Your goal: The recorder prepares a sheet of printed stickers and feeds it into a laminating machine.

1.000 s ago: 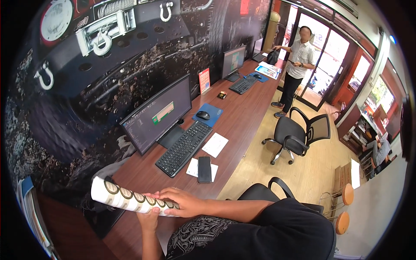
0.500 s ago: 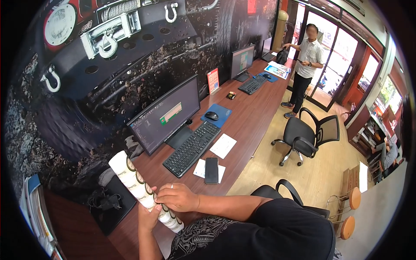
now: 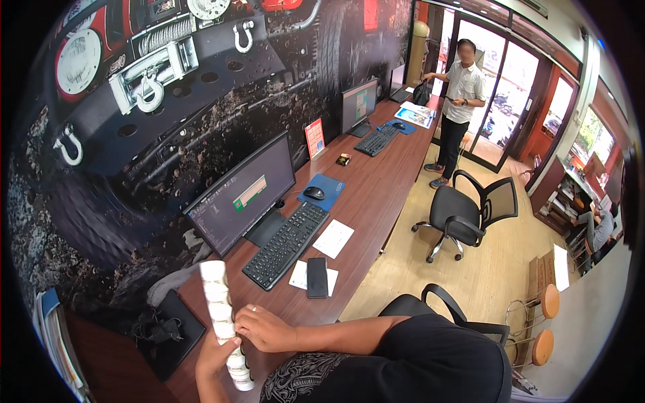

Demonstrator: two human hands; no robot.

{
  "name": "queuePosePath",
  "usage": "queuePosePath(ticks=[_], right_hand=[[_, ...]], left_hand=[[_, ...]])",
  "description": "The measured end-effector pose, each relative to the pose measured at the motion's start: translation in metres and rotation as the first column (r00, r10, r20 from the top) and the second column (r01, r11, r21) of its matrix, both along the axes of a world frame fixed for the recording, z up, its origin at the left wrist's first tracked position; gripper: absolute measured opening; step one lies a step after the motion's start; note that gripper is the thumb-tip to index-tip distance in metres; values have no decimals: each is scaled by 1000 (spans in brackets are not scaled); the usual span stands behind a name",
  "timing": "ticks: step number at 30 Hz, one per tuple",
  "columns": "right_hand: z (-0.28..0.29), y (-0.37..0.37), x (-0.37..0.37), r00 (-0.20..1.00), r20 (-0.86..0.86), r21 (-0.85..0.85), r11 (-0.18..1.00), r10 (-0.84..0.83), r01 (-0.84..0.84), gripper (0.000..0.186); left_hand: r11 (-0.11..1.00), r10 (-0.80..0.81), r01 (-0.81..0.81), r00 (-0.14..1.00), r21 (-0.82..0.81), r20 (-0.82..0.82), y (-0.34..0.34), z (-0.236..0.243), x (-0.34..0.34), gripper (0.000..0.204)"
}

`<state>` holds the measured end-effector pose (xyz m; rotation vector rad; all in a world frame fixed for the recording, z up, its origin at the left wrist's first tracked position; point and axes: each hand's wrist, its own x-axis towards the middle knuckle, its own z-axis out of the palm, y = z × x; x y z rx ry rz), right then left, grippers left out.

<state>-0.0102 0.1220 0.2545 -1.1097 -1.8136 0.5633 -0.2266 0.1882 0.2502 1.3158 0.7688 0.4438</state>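
I see both hands closed on the white roll, which stands nearly upright over the near end of the table. My left hand wraps its lower part from below; my right hand grips its side from the right. Just beyond the roll lie the keyboard and the black phone, the phone close to the table's front edge. To the right of the table, open floor reaches the office chair.
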Motion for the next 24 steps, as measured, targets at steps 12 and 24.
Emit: queuePosePath(ticks=[12, 24], right_hand=[[32, 28, 37, 685, 713, 209, 978, -150, -4, 51], [68, 59, 73, 541, 828, -35, 976, 148, -214, 55]], left_hand=[[826, 59, 360, 709, 433, -703, 12, 21, 24, 78], [659, 233, 467, 619, 590, -750, -2, 69, 11, 60]])
